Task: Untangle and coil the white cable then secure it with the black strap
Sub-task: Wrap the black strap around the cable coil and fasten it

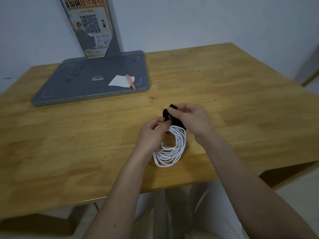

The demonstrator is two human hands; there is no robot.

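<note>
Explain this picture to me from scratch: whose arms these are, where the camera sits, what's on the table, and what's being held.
There is no machine here. The single picture comes from a camera worn on a person's head, looking down at their own bare arms. The left hand and the right hand meet above a wooden table. Between them hangs a white cable, already wound into loops. At its top sits a black strap, which the fingers of both hands pinch. Farther back on the table lies a grey board, bearing a slip of paper and an orange pen. An upright sign with a square code stands behind.
</note>
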